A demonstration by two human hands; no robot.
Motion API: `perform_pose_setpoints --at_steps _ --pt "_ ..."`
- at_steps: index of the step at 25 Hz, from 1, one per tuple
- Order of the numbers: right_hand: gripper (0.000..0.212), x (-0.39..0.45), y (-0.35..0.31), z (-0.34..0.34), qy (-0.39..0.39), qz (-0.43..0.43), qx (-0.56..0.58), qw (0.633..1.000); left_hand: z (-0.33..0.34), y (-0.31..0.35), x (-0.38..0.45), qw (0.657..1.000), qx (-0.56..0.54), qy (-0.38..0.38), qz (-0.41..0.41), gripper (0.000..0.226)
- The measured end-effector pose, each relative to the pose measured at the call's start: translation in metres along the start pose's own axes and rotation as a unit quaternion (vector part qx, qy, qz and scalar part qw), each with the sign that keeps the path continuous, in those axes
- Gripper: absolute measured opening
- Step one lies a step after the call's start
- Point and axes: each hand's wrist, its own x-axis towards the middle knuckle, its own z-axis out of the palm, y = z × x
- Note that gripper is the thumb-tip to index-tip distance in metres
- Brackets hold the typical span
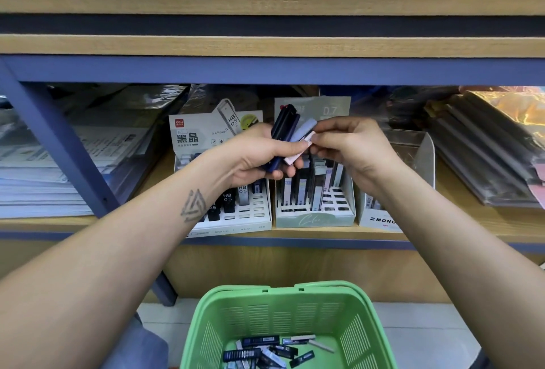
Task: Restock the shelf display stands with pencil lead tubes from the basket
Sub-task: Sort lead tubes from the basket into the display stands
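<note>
A wooden shelf [442, 228] with a blue front edge carries three display stands side by side. The left one, a white Deli stand [236, 215], holds dark HB 0.5 lead tubes in a slotted grid. Just beside it stands a pale green stand [314, 218] marked 0.7, with tubes upright in its slots. A white Mono stand [380, 219] sits at the right, touching a clear plastic holder [418, 150]. Stacks of plastic-wrapped paper goods [59, 168] lie at the left end, dark wrapped folders [483, 162] at the right.

Below, a green plastic basket [354, 327] stands on the pale floor [427, 336].
</note>
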Motion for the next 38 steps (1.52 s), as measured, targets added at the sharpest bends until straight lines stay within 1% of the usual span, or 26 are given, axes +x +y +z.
perform_pose_setpoints --at_steps 3,6,9,15,17,19,21,23,26,29,31,34,36,38 --pt "0.013 -0.003 -0.001 -0.006 -0.01 0.012 0.036 0.999 0.003 0.001 -0.001 0.998 -0.059 0.006 -0.017 0.022" --pt "0.012 -0.007 -0.003 -0.009 -0.007 0.016 0.056 0.998 0.007 0.001 -0.002 0.995 -0.097 0.016 -0.027 0.021" --pt "0.013 -0.011 -0.004 -0.016 -0.005 0.02 0.061 0.998 0.014 0.003 -0.002 0.995 -0.086 0.031 -0.025 0.016" --pt "0.016 -0.018 -0.002 -0.039 -0.002 0.015 0.07 0.997 0.021 0.003 -0.001 0.993 -0.095 0.065 -0.035 0.016" --pt "0.015 -0.022 -0.002 -0.047 -0.022 0.013 0.085 0.996 0.024 0.004 -0.001 0.993 -0.09 0.072 -0.021 0.011" --pt "0.016 -0.026 -0.001 -0.053 -0.041 0.005 0.064 0.997 0.028 0.005 -0.001 0.992 -0.093 0.082 -0.002 0.007" --pt "0.023 -0.03 0.001 -0.058 -0.032 -0.008 0.01 0.999 0.033 0.007 0.0 0.991 -0.095 0.088 0.013 0.011" --pt "0.03 -0.033 0.003 -0.062 -0.013 -0.02 -0.012 1.0 0.038 0.008 0.0 0.991 -0.088 0.094 0.026 0.015" --pt "0.034 -0.039 0.006 -0.071 -0.009 -0.018 0.01 1.0 0.047 0.008 0.002 0.99 -0.071 0.113 0.045 0.017" --pt "0.041 -0.045 0.006 -0.083 -0.035 -0.018 0.034 0.999 0.056 0.007 0.004 0.989 -0.053 0.127 0.053 0.009" --pt "0.039 -0.049 0.005 -0.089 -0.032 -0.034 0.014 0.999 0.063 0.006 0.005 0.99 -0.05 0.125 0.047 0.009" --pt "0.031 -0.053 -0.001 -0.098 0.001 -0.063 0.003 0.998 0.079 0.009 0.011 0.991 -0.054 0.122 0.025 0.015" --pt "0.029 -0.055 -0.007 -0.107 0.016 -0.092 0.006 0.996 0.093 0.014 0.016 0.994 -0.05 0.101 0.011 0.013" --pt "0.023 -0.057 -0.013 -0.117 0.027 -0.126 -0.028 0.991 0.107 0.019 0.02 0.997 -0.022 0.077 0.005 0.014"
